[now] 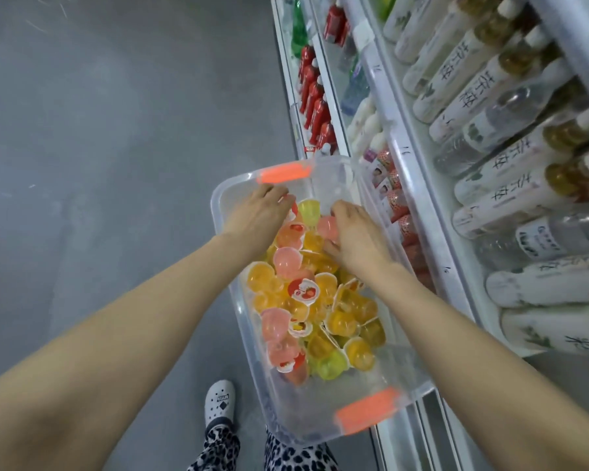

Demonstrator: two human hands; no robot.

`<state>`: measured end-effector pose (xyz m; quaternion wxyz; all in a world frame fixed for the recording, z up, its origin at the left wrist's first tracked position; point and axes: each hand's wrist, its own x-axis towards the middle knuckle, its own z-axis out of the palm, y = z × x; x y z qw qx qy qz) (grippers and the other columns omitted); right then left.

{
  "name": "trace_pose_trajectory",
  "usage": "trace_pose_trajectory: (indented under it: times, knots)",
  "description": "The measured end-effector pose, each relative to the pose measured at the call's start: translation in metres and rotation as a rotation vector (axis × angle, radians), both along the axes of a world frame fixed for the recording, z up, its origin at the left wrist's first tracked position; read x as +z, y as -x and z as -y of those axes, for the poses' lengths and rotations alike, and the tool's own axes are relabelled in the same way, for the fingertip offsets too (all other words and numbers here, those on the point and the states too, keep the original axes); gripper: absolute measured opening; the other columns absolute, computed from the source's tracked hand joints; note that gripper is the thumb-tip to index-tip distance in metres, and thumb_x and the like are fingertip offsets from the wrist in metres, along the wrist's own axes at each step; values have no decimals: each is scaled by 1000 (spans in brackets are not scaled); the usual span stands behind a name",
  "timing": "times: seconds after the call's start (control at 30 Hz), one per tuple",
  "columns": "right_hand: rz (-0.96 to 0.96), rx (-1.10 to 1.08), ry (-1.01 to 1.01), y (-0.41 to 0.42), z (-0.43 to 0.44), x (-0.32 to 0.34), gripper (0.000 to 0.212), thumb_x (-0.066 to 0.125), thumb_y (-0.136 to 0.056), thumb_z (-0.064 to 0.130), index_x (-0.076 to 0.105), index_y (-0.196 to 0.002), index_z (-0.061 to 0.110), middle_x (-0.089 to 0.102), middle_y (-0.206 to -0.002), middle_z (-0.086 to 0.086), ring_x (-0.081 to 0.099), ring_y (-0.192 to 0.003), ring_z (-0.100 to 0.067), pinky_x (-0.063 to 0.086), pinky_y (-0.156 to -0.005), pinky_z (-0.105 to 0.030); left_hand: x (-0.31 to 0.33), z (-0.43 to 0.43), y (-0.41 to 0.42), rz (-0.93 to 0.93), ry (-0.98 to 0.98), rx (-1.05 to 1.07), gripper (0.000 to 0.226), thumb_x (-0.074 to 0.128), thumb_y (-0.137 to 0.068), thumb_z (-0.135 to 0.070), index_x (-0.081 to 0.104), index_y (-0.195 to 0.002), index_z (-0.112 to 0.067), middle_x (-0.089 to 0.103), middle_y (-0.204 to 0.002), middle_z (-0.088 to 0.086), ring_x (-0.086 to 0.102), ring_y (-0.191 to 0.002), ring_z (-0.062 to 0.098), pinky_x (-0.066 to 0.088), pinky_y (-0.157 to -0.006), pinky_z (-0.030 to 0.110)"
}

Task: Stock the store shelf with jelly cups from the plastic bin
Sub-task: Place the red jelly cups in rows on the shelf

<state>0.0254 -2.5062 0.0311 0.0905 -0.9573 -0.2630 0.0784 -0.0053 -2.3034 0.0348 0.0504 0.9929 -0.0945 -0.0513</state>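
I see a store shelf of bottles running from 12 to 4 o'clock. Beside it, from centre toward 6 o'clock, a clear plastic bin with orange handles holds a heap of jelly cups. At the bin's 12 o'clock end the hands are apart: the right hand curls around a pink jelly cup, and the left hand reaches among the cups, its grasp unclear.

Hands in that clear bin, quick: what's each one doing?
Left hand: curled down among the small coloured plastic jelly cups; grip cannot be told.
Right hand: seems to pinch a pink translucent jelly cup.
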Motion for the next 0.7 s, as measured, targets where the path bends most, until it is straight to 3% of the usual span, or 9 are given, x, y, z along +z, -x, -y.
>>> trace_pose_trajectory:
  times: [0.07, 0.13, 0.27, 0.37, 0.47, 0.57, 0.7]
  knots:
    - [-61, -63, -65, 10, 5, -3, 43, 69, -78, 20, 48, -115, 10, 60, -111, -10, 54, -104, -28, 33, -73, -30, -5, 6, -12, -29, -84, -65, 56, 49, -94, -6, 33, -147, -13, 32, -152, 8, 28, -139, 28, 31, -111, 38]
    - [-76, -92, -101, 18, 11, -10, 46, 68, -76, 21, 49, -117, 11, 59, -111, -10, 57, -101, -30, 40, -74, -34, -13, 11, -20, -56, -165, -92, 54, 49, -94, -9, 34, -146, -14, 36, -149, 7, 33, -135, 29, 37, -107, 40]
    - [-85, -139, -125, 30, 20, -22, 47, 67, -76, 23, 53, -119, 11, 52, -112, -11, 58, -97, -33, 48, -78, -39, -24, 20, -26, -53, -393, -130, 39, 48, -94, -15, 46, -133, -12, 49, -132, 7, 41, -123, 31, 37, -99, 40]
    - [-91, -189, -167, 39, 24, -25, 49, 66, -78, 24, 52, -124, 12, 50, -114, -10, 58, -96, -33, 49, -77, -39, -21, 22, -26, -5, -440, -141, 34, 52, -93, -15, 52, -126, -12, 52, -124, 8, 44, -117, 32, 37, -100, 41]
    - [-109, -276, -276, 49, 25, -21, 53, 67, -81, 24, 47, -129, 15, 51, -122, -7, 58, -100, -28, 46, -78, -33, -15, 21, -16, 22, -350, -149, 36, 52, -92, -9, 52, -128, -12, 51, -125, 9, 47, -113, 33, 39, -98, 40]
    - [-54, -383, -377, 60, 24, -8, 41, 65, -88, 34, 49, -121, 16, 58, -114, -1, 57, -98, -16, 36, -72, -22, -3, 20, -3, 32, -158, -92, 42, 54, -89, -3, 49, -130, -9, 47, -127, 13, 54, -104, 36, 47, -87, 43]
    - [44, -431, -412, 81, 30, 10, 39, 65, -88, 44, 51, -114, 18, 61, -105, 1, 58, -96, -18, 45, -75, -31, 14, 19, 19, 43, 176, 44, 46, 59, -87, -5, 53, -132, -10, 43, -130, 17, 50, -113, 38, 45, -91, 45]
